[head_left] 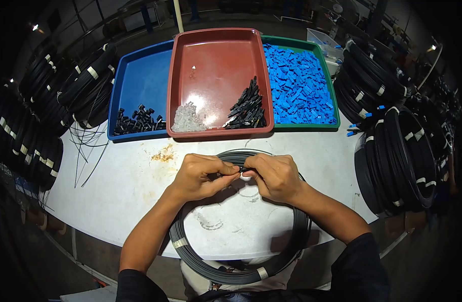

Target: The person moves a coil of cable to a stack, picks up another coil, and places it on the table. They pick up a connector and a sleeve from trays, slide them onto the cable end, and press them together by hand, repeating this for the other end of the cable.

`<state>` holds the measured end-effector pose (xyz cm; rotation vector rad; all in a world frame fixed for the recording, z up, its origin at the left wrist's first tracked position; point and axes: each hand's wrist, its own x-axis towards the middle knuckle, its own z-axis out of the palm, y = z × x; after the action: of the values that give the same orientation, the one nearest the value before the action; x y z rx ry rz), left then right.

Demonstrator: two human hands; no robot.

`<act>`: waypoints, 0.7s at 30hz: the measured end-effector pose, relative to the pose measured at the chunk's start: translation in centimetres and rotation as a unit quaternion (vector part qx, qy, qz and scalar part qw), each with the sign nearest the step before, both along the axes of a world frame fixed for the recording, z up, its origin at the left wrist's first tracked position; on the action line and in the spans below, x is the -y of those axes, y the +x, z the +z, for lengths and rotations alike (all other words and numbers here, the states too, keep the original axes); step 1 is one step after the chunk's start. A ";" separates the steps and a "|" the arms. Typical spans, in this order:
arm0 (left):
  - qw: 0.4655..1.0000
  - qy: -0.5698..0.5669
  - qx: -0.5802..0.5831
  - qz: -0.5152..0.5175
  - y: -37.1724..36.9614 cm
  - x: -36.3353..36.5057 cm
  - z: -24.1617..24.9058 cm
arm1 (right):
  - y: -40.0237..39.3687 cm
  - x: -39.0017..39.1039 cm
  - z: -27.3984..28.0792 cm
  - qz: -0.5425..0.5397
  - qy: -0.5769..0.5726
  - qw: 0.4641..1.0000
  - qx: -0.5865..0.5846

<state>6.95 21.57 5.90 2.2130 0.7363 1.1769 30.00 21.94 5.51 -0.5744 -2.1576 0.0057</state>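
A coil of black cable [211, 272], bound with pale tape, lies at the table's front edge and partly overhangs it. Over its far side, my left hand [203, 176] and my right hand [276, 177] meet, fingertips almost touching. Both pinch a small black piece [241, 169] between thumb and fingers. Most of that piece is hidden by the fingers, so its exact kind does not show, nor whether it is joined to the cable.
Behind my hands stand a blue tray [140, 75] with black parts [138, 122], a red tray [216, 55] with clear pieces [187, 118] and slim black parts [248, 108], and a green tray [337, 113] full of blue connectors [296, 75]. Cable coils [392, 161] flank the white table [125, 191].
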 end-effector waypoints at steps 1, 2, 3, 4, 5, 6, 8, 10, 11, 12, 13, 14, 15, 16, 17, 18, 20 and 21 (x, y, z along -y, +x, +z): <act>1.000 0.000 0.000 0.000 0.1 0.0 0.1 | 0.0 0.1 0.1 -0.011 -0.009 1.000 0.011; 1.000 0.024 0.001 -0.005 0.2 0.0 0.2 | 0.0 0.1 0.0 -0.011 -0.009 1.000 0.010; 0.999 0.048 0.002 -0.010 0.2 0.0 0.3 | 0.1 0.1 0.0 -0.013 -0.018 1.000 0.012; 0.999 0.048 0.002 -0.011 0.3 0.0 0.3 | 0.1 0.1 -0.1 -0.014 -0.027 0.999 0.014; 0.999 0.048 0.002 -0.011 0.3 0.0 0.4 | 0.1 0.1 0.0 -0.014 -0.027 0.999 0.014; 0.999 0.047 0.002 -0.011 0.3 0.0 0.4 | 0.2 0.1 0.1 -0.006 -0.036 0.999 0.018; 0.999 0.032 0.002 -0.001 0.1 -0.1 0.0 | 0.1 -0.2 0.2 0.002 -0.044 0.999 0.022; 1.000 0.017 0.002 0.009 -0.1 0.1 0.0 | -0.4 -0.4 0.3 0.035 -0.002 0.999 -0.037; 1.000 -0.017 0.000 0.017 -0.1 0.2 0.3 | -0.3 -0.4 0.4 0.035 -0.001 0.999 -0.036; 0.998 -0.051 -0.003 0.024 -0.1 0.3 0.5 | -0.2 -0.4 0.6 0.044 0.011 0.998 -0.031; 0.998 -0.050 -0.003 0.024 -0.1 0.3 0.5 | -0.1 -0.4 0.7 0.054 0.023 0.998 -0.026; 0.997 -0.076 0.008 0.016 -0.1 0.3 0.5 | -0.1 -0.4 0.7 0.054 0.024 0.998 -0.026; 0.995 -0.101 0.018 0.008 -0.1 0.3 0.6 | 0.0 -0.3 0.6 0.061 0.037 0.997 -0.037; 0.995 -0.102 0.018 0.007 -0.1 0.4 0.4 | 0.0 -0.2 0.4 0.068 0.050 0.995 -0.048; 0.996 -0.087 0.021 0.004 -0.1 0.3 0.2 | 0.1 -0.2 0.3 0.067 0.050 0.995 -0.048; 0.997 -0.072 0.024 0.000 -0.1 0.2 0.0 | 0.2 -0.3 0.2 0.074 0.043 0.995 -0.046; 0.999 -0.023 0.031 -0.009 0.2 -0.1 -0.2 | 0.2 -0.3 -0.1 0.082 0.037 0.995 -0.044; 0.999 0.025 0.038 -0.018 0.4 -0.1 -0.3 | 0.2 -0.4 -0.2 0.087 -0.003 0.994 -0.058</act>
<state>7.33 21.72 5.65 2.1990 0.6413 1.2672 30.17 22.30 5.28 -0.3782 -2.0880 0.1377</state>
